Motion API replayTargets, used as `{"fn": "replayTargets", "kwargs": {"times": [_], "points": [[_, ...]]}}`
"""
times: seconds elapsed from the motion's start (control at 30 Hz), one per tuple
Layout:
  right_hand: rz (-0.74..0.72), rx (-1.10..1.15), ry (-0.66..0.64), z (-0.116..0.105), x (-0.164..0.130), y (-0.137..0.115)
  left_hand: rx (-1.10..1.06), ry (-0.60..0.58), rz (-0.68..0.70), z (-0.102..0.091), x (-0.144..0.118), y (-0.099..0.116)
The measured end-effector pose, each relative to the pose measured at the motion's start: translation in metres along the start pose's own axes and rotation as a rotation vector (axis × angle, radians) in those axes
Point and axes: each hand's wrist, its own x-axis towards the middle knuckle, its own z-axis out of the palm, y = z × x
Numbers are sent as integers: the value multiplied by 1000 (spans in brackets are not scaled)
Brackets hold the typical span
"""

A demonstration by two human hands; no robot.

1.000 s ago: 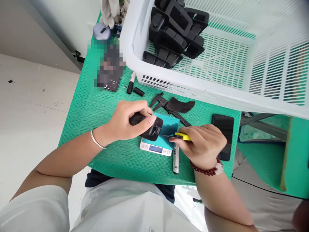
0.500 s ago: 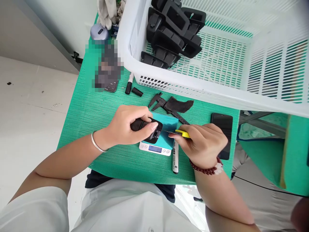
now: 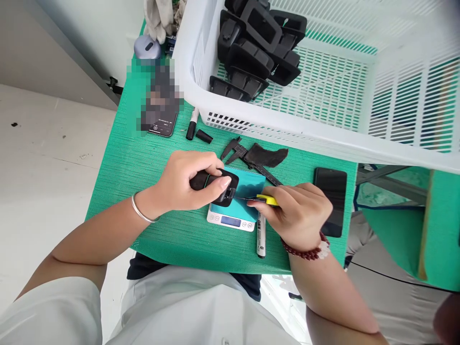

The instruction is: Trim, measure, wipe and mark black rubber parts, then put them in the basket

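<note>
Two hands trim a black part over a scale

Left hand [image 3: 187,182] is clamped around a black rubber part [image 3: 222,188], held just above a small scale [image 3: 235,213] at table centre. Right hand [image 3: 298,215], at 3 o'clock from it, pinches a yellow-handled blade [image 3: 259,198], tip touching the part's edge. Judged best: steady part, shallow strokes, thumb clear of the tip.
</note>
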Motion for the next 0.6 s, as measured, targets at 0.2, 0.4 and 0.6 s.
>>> {"fn": "replayTargets", "kwargs": {"times": [0.2, 0.4, 0.6], "points": [[91, -86, 52, 0, -1, 12, -54, -104, 39, 1, -1, 6], [83, -45, 100, -4, -2, 12, -107, -16, -25, 4, -3, 5], [9, 5, 40, -5, 0, 5, -23, 50, -50, 3, -1, 3]]}}
